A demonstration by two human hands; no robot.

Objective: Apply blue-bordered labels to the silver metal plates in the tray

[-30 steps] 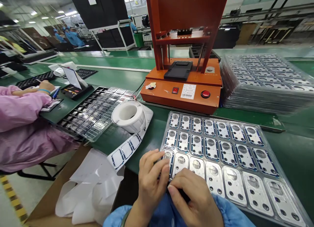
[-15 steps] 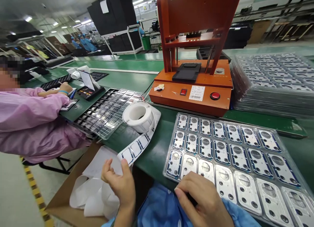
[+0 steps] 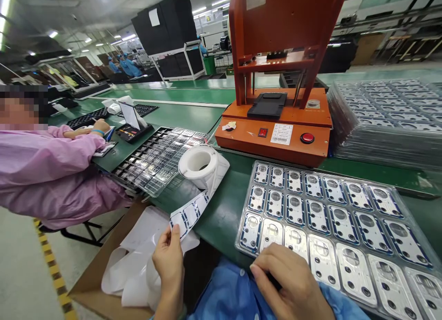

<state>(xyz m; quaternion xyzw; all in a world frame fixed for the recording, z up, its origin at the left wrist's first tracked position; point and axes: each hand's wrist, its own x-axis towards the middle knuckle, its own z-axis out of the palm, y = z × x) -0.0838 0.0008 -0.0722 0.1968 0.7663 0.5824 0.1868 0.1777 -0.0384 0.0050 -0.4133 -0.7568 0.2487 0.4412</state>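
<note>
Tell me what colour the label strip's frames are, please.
The label strip has dark blue frames; head view.

The person wears a light blue smock of thin, faintly glossy cloth, creased in soft folds across the front. Its right sleeve looks loose and full, and runs off the lower edge of the view. The left hand and right hand are bare, with short, trimmed nails. At the left wrist, a narrow greenish band shows at the lower edge, too small and cut off to tell what it is.
</note>
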